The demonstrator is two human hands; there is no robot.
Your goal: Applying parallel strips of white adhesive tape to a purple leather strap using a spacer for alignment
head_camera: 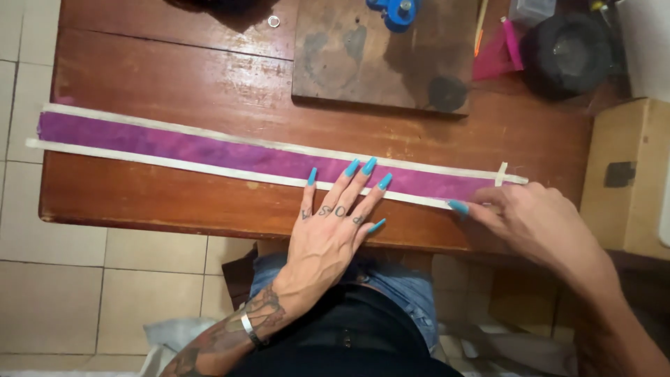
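A wooden table [174, 77] fills most of the view, and along it, running from the far left edge to near the right one, lies a long purple strip [209, 148] bordered on both long sides by pale tape [139, 158]; behind it sit a dark worn board [363, 56], a black round object [567, 56] and a small metal ring [273, 21]. The left hand [328, 237] rests flat with fingers spread wide and gripping nothing, its blue-nailed fingertips [351, 168] pressing on the strip and its near tape edge. The right hand [537, 220], fingers curled, pinches the near tape edge close to the strip's right end.
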